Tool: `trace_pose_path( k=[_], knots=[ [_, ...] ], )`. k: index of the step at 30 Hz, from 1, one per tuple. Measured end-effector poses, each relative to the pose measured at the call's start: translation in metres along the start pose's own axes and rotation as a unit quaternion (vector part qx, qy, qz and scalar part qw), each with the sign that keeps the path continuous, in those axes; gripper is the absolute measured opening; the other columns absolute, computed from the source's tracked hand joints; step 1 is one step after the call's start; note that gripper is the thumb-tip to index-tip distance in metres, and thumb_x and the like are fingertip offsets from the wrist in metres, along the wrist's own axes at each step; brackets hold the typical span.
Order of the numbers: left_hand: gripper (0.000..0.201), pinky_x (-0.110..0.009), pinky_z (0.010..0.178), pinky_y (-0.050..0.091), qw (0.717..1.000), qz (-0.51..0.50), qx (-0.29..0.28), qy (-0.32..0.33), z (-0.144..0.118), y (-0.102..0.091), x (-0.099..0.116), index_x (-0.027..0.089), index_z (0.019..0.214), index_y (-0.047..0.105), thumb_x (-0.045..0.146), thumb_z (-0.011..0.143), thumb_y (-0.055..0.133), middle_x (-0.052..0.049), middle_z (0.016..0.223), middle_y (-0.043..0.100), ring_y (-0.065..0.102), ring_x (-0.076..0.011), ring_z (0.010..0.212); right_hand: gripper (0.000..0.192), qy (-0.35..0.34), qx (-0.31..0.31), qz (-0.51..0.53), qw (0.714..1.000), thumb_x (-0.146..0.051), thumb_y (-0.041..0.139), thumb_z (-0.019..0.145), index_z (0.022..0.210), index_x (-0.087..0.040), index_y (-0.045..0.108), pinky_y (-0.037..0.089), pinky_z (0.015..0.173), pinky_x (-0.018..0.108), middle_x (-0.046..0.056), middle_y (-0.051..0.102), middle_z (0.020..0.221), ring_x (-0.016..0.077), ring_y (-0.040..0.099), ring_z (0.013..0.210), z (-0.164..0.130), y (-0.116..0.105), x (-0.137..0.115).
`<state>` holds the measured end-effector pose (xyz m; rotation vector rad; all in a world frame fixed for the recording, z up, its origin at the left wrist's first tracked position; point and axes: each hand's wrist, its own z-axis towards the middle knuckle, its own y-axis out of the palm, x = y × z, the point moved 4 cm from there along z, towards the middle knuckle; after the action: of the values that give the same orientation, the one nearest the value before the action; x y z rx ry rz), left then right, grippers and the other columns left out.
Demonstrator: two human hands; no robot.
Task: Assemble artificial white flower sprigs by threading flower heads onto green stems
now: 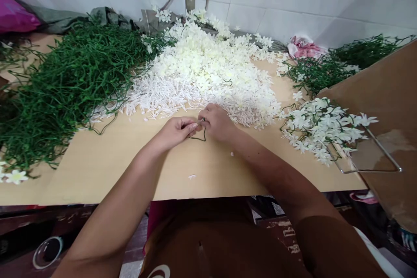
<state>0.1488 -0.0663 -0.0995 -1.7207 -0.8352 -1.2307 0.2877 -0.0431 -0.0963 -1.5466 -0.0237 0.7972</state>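
Green stem [198,135], thin and bent, sits at mid-table between both hands, close to the body where fingers can work it. From the head camera, the left hand [177,132] pinches one end with curled fingers; the right hand [217,122] closes on the other, at the edge of the white blossom heap [208,69]. Bare stems [65,82] lie left, flowered sprigs [321,128] right, sorted by stage, it seems.

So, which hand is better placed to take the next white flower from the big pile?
Probably the right hand: it lies at the edge of the white flower pile, while the left hand pinches the green stem slightly further back.
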Motion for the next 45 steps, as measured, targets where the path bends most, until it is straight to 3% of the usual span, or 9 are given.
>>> trace_pose_path(
  k=[5,9,11,15,18,24,32,37,45],
  knots=[
    [0.030,-0.023,0.053,0.035,1.000,0.018,-0.017,-0.006,0.002,-0.003,-0.003,0.015,0.077,0.066,0.044,0.076,0.060,0.000,0.060,0.054,0.045,-0.0091,0.055,0.009,-0.027,0.048,0.014,0.998,-0.012,0.051,0.082,0.078,-0.016,0.059,0.040,0.088,0.040,0.011,0.056,0.092,0.0236,0.046,0.093,-0.003,-0.006,0.003],
    [0.029,-0.025,0.057,0.039,0.996,0.094,0.004,0.005,0.011,-0.003,0.002,0.015,0.082,0.068,0.040,0.083,0.053,-0.001,0.062,0.057,0.048,-0.0114,0.057,0.007,0.008,0.136,0.179,0.974,-0.013,0.052,0.080,0.076,-0.019,0.053,0.044,0.077,0.034,0.003,0.055,0.080,0.0158,0.048,0.076,-0.009,-0.030,0.022],
    [0.026,-0.029,0.068,0.044,0.980,0.188,0.044,0.048,0.021,-0.001,0.015,0.016,0.083,0.069,0.035,0.085,0.051,-0.004,0.075,0.064,0.056,-0.0152,0.069,0.004,0.053,0.170,0.285,0.942,-0.015,0.053,0.079,0.081,-0.019,0.055,0.044,0.069,0.031,0.000,0.056,0.076,0.0129,0.049,0.070,-0.012,-0.042,0.039],
    [0.023,-0.042,0.093,0.038,0.908,0.362,0.164,0.132,0.056,0.009,0.051,0.018,0.093,0.071,0.023,0.087,0.049,-0.009,0.101,0.068,0.060,-0.0245,0.099,0.008,0.109,0.219,0.407,0.880,-0.024,0.062,0.076,0.080,-0.019,0.058,0.043,0.062,0.027,-0.002,0.058,0.071,0.0096,0.050,0.062,-0.022,-0.058,0.069],
    [0.027,-0.045,0.096,0.034,0.896,0.396,0.173,0.099,0.093,0.020,0.061,0.020,0.106,0.069,0.017,0.084,0.055,-0.012,0.115,0.064,0.055,-0.0285,0.111,0.021,0.118,0.243,0.450,0.851,-0.034,0.071,0.071,0.074,-0.020,0.055,0.045,0.060,0.026,-0.002,0.060,0.068,0.0089,0.053,0.060,-0.026,-0.063,0.079],
    [0.013,-0.046,0.095,0.033,0.872,0.441,0.188,0.100,0.121,0.022,0.069,0.018,0.083,0.070,0.018,0.081,0.057,-0.013,0.108,0.063,0.052,-0.0305,0.109,0.027,0.135,0.241,0.480,0.833,-0.038,0.074,0.066,0.073,-0.019,0.056,0.048,0.062,0.026,-0.001,0.064,0.067,0.0100,0.059,0.063,-0.023,-0.055,0.088],
    [0.011,-0.031,0.071,0.039,0.926,0.312,0.209,0.049,0.094,0.000,0.064,0.020,0.082,0.066,0.028,0.075,0.061,-0.004,0.076,0.066,0.055,-0.0180,0.071,0.006,0.049,0.307,0.425,0.850,-0.023,0.065,0.076,0.075,-0.019,0.060,0.051,0.070,0.028,0.002,0.065,0.084,0.0125,0.060,0.079,-0.019,-0.046,0.063],
    [0.008,-0.029,0.067,0.037,0.943,0.254,0.207,0.051,0.084,0.005,0.058,0.018,0.074,0.063,0.026,0.073,0.060,-0.002,0.072,0.065,0.052,-0.0150,0.067,0.007,0.017,0.323,0.379,0.867,-0.020,0.065,0.077,0.073,-0.021,0.059,0.054,0.078,0.030,0.003,0.063,0.094,0.0148,0.061,0.092,-0.019,-0.042,0.051],
    [0.005,-0.025,0.061,0.038,0.985,0.076,0.154,0.022,0.075,0.022,0.058,0.016,0.071,0.055,0.018,0.072,0.059,0.002,0.062,0.055,0.052,-0.0106,0.060,0.010,0.011,0.328,0.354,0.876,-0.016,0.065,0.076,0.069,-0.020,0.059,0.053,0.080,0.033,0.004,0.063,0.092,0.0162,0.062,0.090,-0.017,-0.037,0.057]
  ],
)
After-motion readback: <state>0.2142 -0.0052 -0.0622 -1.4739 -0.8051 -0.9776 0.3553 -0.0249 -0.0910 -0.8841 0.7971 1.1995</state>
